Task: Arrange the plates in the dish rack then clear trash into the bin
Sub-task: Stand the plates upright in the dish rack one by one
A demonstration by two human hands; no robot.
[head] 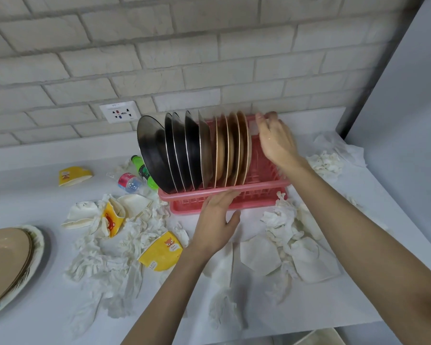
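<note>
- Here, the pink dish rack (259, 191) sits on the white counter (23, 195) near the brick wall, with dark plates (159, 150) upright in its left half and tan plates (234, 150) just beside them.
- The left hand (214, 220) lies open, its straight fingers resting on the rack's near rim.
- The right hand (276, 140) curls its fingers over the rack's far right corner, gripping it.
- Crumpled tissues (105, 252) and a crushed yellow paper cup (159, 252) lie in front of the rack.
- A green bottle (143, 170) and a clear bottle (128, 181) lie left of the rack.
- A stack of plates (8, 250) rests at the counter's left edge.
</note>
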